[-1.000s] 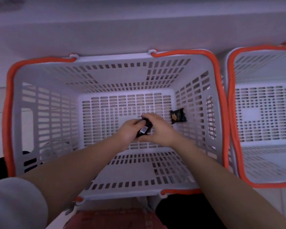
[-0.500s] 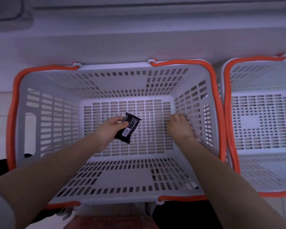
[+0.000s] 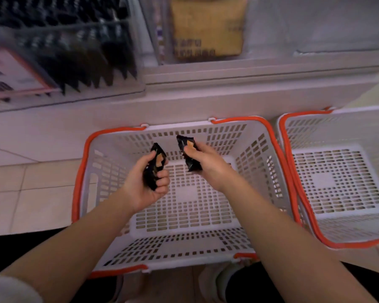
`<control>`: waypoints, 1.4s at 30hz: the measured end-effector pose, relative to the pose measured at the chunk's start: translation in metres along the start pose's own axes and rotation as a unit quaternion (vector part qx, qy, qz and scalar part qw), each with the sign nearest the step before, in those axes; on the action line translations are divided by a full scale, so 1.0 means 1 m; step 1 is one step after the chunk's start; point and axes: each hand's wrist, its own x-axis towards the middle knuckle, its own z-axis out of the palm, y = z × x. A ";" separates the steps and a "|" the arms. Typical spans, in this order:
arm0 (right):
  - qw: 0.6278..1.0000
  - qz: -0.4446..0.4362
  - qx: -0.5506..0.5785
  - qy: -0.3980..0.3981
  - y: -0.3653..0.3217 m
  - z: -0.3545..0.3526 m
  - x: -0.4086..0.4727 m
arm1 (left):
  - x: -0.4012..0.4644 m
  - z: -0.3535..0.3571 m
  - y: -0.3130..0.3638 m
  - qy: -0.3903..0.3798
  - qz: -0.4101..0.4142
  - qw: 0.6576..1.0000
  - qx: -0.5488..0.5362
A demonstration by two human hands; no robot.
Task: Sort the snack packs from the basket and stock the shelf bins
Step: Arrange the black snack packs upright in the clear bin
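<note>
Both hands have come up out of the basket since half a second ago; then only the left held a pack and the right was reaching toward the basket's right wall. View has also tilted up, bringing the shelf into sight.

Left hand [image 3: 148, 184], fingers curled round a black snack pack [image 3: 154, 169], held above the basket's floor toward its far-left part. Right hand [image 3: 202, 165] grips a second black pack [image 3: 188, 155], thumb on its face, above the far middle. Each pack shows an orange-tan patch; print too small to read.

White slotted basket [image 3: 260, 149] with orange handles stands on the tiled floor against the shelf base. Nothing lies on its floor. A second basket [image 3: 337, 226] of the same kind touches its right edge, holding nothing that shows.

On the shelf [image 3: 228, 84] above: a clear bin [image 3: 79, 40] at the far-left corner, filled with dark packs standing in a row, blurred. A tan pack [image 3: 206, 25] stands in the next bin to the right; dark lettering on it is unreadable. A pinkish label [image 3: 9, 73] at the left edge, writing blurred.
</note>
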 end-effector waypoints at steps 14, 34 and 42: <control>0.990 -0.073 0.110 -0.058 -0.007 0.084 -0.046 | -0.092 0.024 0.052 0.079 0.117 0.975 0.169; 0.885 -0.353 -0.255 0.163 -0.059 0.113 -0.082 | -0.116 0.035 0.073 0.163 0.434 0.711 0.528; 0.718 -0.467 -0.512 0.058 -0.129 0.104 -0.117 | -0.158 0.075 0.117 0.089 0.552 0.550 0.621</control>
